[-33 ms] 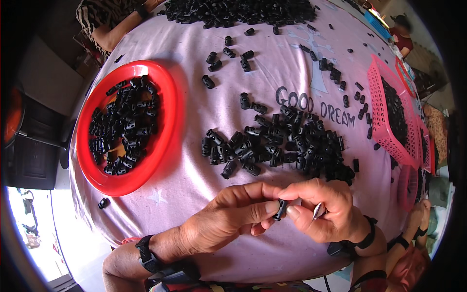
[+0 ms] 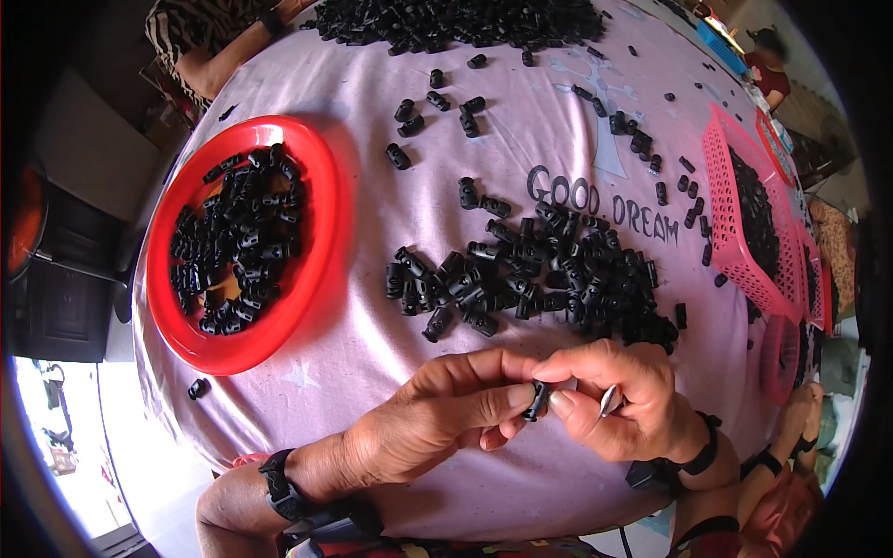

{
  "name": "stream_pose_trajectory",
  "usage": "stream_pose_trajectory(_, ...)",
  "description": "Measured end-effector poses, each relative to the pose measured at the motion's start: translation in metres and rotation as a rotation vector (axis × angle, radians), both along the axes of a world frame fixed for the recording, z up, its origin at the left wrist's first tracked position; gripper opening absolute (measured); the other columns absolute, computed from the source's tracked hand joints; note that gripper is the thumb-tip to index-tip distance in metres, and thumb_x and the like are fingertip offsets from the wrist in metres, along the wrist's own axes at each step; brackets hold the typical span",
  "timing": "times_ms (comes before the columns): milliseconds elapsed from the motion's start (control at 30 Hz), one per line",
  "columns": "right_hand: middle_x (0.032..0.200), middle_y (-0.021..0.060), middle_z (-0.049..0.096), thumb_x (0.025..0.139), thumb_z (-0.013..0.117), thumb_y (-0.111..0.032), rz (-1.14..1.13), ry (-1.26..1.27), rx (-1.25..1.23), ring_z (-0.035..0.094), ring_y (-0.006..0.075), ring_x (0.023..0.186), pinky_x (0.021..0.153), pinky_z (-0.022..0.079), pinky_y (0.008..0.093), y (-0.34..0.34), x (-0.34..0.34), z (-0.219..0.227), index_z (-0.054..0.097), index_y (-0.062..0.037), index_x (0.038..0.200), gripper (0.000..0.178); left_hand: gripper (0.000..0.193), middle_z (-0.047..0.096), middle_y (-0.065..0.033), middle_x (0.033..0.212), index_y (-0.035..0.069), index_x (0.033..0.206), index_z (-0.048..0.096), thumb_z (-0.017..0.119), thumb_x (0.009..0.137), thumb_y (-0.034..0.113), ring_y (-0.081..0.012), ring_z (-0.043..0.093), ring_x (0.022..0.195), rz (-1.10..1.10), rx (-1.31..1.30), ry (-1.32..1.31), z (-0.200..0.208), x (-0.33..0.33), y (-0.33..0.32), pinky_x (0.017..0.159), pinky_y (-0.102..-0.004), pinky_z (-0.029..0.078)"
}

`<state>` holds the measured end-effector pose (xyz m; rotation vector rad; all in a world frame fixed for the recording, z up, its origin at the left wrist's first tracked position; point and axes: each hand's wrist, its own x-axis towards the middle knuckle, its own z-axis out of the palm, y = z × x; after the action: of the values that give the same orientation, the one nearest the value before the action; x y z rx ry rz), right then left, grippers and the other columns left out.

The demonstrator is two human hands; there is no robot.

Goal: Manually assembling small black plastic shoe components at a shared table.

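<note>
My left hand [image 2: 446, 409] pinches one small black plastic cord lock [image 2: 534, 401] between thumb and fingers. Close against it, my right hand [image 2: 619, 400] is closed around a small silver metal tool [image 2: 609, 401]; its shiny end shows between the fingers, and the rest is mostly covered. The right thumb and fingertip meet the cord lock's right side. Just beyond both hands lies a loose pile of similar black cord locks [image 2: 558, 279] on the pink cloth [image 2: 353, 409]. More black pieces fill a round red tray [image 2: 321, 270] to the left.
A large heap of black pieces [image 2: 456, 23] sits at the far edge, with scattered ones between. Pink perforated baskets [image 2: 735, 246] holding black pieces stand at right. Another person's arm [image 2: 219, 70] rests at far left; other people's hands [image 2: 800, 428] show at lower right.
</note>
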<state>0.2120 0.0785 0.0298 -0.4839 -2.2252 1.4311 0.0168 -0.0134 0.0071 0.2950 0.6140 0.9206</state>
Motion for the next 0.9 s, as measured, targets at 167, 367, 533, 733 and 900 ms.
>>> stream_pose_trajectory(167, 0.083, 0.01, 0.067, 0.085, 0.058, 0.005, 0.088, -0.039, -0.006, 0.062, 0.0078, 0.064, 0.057, 0.049, 0.0204, 0.005, -0.003, 0.01, 0.055, 0.0057, 0.11, 0.026, 0.028, 0.059, 0.0, 0.094, 0.003, 0.119, 0.055, 0.055, 0.094, 0.017, -0.0064, 0.053, 0.078, -0.007, -0.019, 0.006, -0.001, 0.001, -0.001, 0.068, -0.0221, 0.04)
stream_pose_trajectory(367, 0.081, 0.0134, 0.066, 0.086, 0.056, 0.005, 0.083, -0.097, -0.121, 0.065, 0.0125, 0.071, 0.064, 0.052, 0.0243, 0.003, 0.003, 0.004, 0.052, 0.0057, 0.107, 0.021, 0.033, 0.059, -0.0025, 0.1, 0.0, 0.12, 0.052, 0.052, 0.096, 0.022, -0.0087, 0.051, 0.081, -0.006, 0.017, -0.007, -0.004, 0.002, -0.002, 0.068, -0.0222, 0.039)
stream_pose_trajectory(533, 0.078, 0.0133, 0.066, 0.087, 0.056, 0.003, 0.083, -0.086, -0.073, 0.066, 0.0128, 0.071, 0.063, 0.052, 0.0238, 0.002, 0.003, 0.001, 0.05, 0.0047, 0.104, 0.018, 0.036, 0.059, -0.0024, 0.1, -0.001, 0.121, 0.052, 0.05, 0.097, 0.026, -0.0086, 0.05, 0.081, -0.012, 0.059, 0.036, -0.004, 0.001, -0.002, 0.068, -0.022, 0.039)
stream_pose_trajectory(733, 0.075, 0.0125, 0.066, 0.087, 0.058, 0.001, 0.102, -0.108, 0.037, 0.065, 0.0108, 0.066, 0.056, 0.05, 0.0213, 0.003, 0.002, 0.005, 0.05, 0.0052, 0.103, 0.019, 0.035, 0.06, 0.0026, 0.095, 0.002, 0.119, 0.056, 0.053, 0.096, 0.028, -0.0029, 0.05, 0.077, -0.045, 0.079, 0.162, 0.004, -0.001, -0.001, 0.065, -0.0174, 0.042)
stream_pose_trajectory(900, 0.069, 0.0107, 0.065, 0.085, 0.058, 0.002, 0.115, -0.086, 0.072, 0.065, 0.0106, 0.063, 0.054, 0.05, 0.0208, 0.004, -0.001, 0.005, 0.051, 0.0055, 0.101, 0.018, 0.032, 0.061, 0.004, 0.09, 0.003, 0.119, 0.057, 0.055, 0.095, 0.025, -0.0016, 0.05, 0.075, -0.096, 0.15, 0.311, 0.004, 0.001, -0.001, 0.065, -0.0175, 0.042)
